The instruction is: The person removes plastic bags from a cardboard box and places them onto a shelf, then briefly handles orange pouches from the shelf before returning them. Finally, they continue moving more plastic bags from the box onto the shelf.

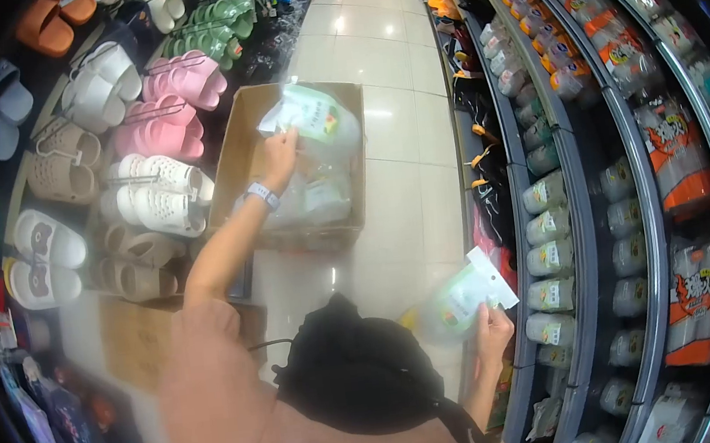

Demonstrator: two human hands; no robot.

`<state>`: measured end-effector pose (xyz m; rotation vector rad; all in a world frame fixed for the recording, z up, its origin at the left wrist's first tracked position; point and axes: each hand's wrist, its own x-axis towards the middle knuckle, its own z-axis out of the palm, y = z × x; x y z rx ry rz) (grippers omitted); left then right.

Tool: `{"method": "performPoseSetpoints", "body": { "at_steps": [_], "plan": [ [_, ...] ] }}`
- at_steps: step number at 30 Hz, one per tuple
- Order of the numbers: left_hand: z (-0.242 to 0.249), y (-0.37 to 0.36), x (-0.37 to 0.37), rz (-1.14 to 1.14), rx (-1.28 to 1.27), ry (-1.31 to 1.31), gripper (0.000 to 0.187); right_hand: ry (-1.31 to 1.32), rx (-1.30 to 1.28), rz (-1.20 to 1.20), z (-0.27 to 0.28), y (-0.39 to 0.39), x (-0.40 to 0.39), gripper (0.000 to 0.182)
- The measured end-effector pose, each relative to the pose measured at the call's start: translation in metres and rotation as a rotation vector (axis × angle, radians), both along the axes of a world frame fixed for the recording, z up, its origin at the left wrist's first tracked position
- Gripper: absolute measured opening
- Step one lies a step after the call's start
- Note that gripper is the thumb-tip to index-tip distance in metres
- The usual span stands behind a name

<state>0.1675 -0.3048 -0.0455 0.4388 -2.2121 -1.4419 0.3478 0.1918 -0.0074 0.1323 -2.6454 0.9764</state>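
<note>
Holding two green-labelled packs, one over the carton, one by the shelving

Step in hand: handling of clear-wrapped packs, one to each hand. Left hand (281, 151): narrow, fingers closed on the label edge of the upper pack (323, 119), which lies within the mouth of the cardboard box (314, 240). Worn at that wrist: one pale wristband (264, 195). Right hand (491, 332): thumb and fingers pinched at the white header of the second pack (459, 301), which hangs tilted near the shelf edge. Further clear packs (324, 199) lie in the box, beneath the upper one.

Handling note, by judgement: moving either pack calls for a secure hold near its header and a slight turn of the wrist, as the wrapping looks slick and loose.

Surroundings, right: dark shelving (573, 198) with rows of small wrapped packs (549, 259); orange-printed packs (696, 294) beyond. Left: slippers on display, among them pink clogs (159, 128) and white clogs (163, 192). Lower left: a brown carton (132, 340).

In the way: metal shelf rails at right, box walls around the left hand — and a black bag-like item (358, 372) blocking part of the floor from sight.
</note>
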Motion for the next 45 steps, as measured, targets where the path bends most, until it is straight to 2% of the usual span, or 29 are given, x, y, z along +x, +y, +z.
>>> {"method": "performPoseSetpoints", "body": {
  "at_steps": [3,4,6,10,12,14,16,18,20,21,22,23,24,25,26,27,28,29,30,32,33,34,35,37,39,42,43,45],
  "plan": [
    [-0.055,-0.030,-0.011,0.168,0.731,-0.126,0.038,-0.059,0.075,0.074,-0.001,-0.014,-0.013,0.027],
    [-0.080,-0.042,-0.012,0.182,0.736,-0.116,0.038,-0.054,0.079,0.090,0.001,-0.020,-0.018,0.027],
    [-0.121,-0.067,-0.006,0.363,1.102,-0.207,0.040,-0.092,0.100,0.139,0.006,-0.031,-0.027,0.027],
    [-0.134,-0.072,0.033,0.469,1.151,-0.206,0.040,-0.104,0.129,0.225,0.006,-0.042,-0.049,0.030],
    [-0.144,-0.077,0.048,0.454,1.043,-0.326,0.043,-0.098,0.104,0.251,0.013,-0.051,-0.064,0.030],
    [-0.147,-0.076,0.061,0.442,1.031,-0.336,0.045,-0.208,0.028,0.300,0.019,-0.065,-0.083,0.030],
    [-0.147,-0.073,0.071,0.262,1.044,-0.328,0.047,-0.176,-0.014,0.368,0.028,-0.087,-0.108,0.032],
    [-0.148,-0.068,0.080,0.252,1.040,-0.340,0.045,-0.157,-0.081,0.411,0.033,-0.111,-0.137,0.034],
    [-0.167,-0.069,0.087,0.150,0.905,-0.535,0.042,-0.231,-0.180,0.386,0.056,-0.148,-0.161,0.033],
    [-0.165,-0.065,0.093,0.151,0.901,-0.527,0.042,-0.194,-0.222,0.378,0.059,-0.164,-0.175,0.035],
    [-0.161,-0.058,0.100,0.091,0.787,-0.524,0.040,-0.188,-0.368,0.401,0.057,-0.179,-0.191,0.035],
    [-0.158,-0.054,0.105,0.031,0.671,-0.521,0.038,-0.278,-0.668,0.411,0.053,-0.197,-0.204,0.035],
    [-0.161,-0.055,0.105,0.026,0.664,-0.519,0.038,-0.309,-0.858,0.431,0.048,-0.214,-0.215,0.031],
    [-0.171,-0.055,0.103,-0.027,0.565,-0.517,0.037,-0.336,-0.955,0.377,0.043,-0.229,-0.222,0.026],
    [-0.176,-0.053,0.104,-0.080,0.468,-0.514,0.035,-0.474,-1.074,0.306,0.042,-0.243,-0.225,0.023],
    [-0.171,-0.047,0.105,-0.092,0.363,-0.527,0.031,-0.528,-1.024,0.331,0.022,-0.252,-0.235,0.029],
    [-0.178,-0.043,0.108,-0.099,0.358,-0.526,0.031,-0.623,-1.129,0.364,0.013,-0.265,-0.229,0.032],
    [-0.190,-0.040,0.110,-0.135,0.104,-0.438,0.030,-0.714,-1.236,0.396,0.005,-0.282,-0.219,0.036],
    [-0.197,-0.036,0.112,-0.171,-0.148,-0.343,0.030,-0.835,-1.193,0.400,-0.006,-0.295,-0.208,0.038],
    [-0.168,-0.019,0.117,-0.194,-0.184,-0.378,0.029,-1.022,-1.104,0.459,-0.035,-0.305,-0.177,0.038],
    [-0.155,-0.012,0.119,-0.237,-0.320,-0.446,0.029,-1.041,-0.831,0.568,-0.042,-0.302,-0.165,0.034],
    [-0.144,-0.006,0.121,-0.278,-0.458,-0.511,0.030,-1.049,-0.623,0.578,-0.042,-0.297,-0.151,0.028],
    [-0.134,0.002,0.123,-0.253,-0.456,-0.474,0.030,-1.000,-0.436,0.731,-0.059,-0.286,-0.145,0.025],
    [-0.139,0.005,0.123,-0.261,-0.489,-0.501,0.031,-0.993,-0.393,0.786,-0.085,-0.256,-0.137,0.024],
    [-0.136,0.008,0.124,-0.232,-0.525,-0.517,0.032,-1.075,-0.446,0.559,-0.109,-0.214,-0.132,0.025],
    [-0.127,0.011,0.127,-0.220,-0.487,-0.446,0.032,-0.958,-0.715,0.121,-0.180,-0.116,-0.109,0.020],
    [-0.127,0.012,0.126,-0.223,-0.510,-0.490,0.033,-0.892,-0.650,-0.046,-0.173,-0.083,-0.092,0.018],
    [-0.132,0.013,0.125,-0.224,-0.558,-0.566,0.033,-0.828,-0.728,-0.354,-0.214,-0.003,-0.041,0.016]
  ]
}}
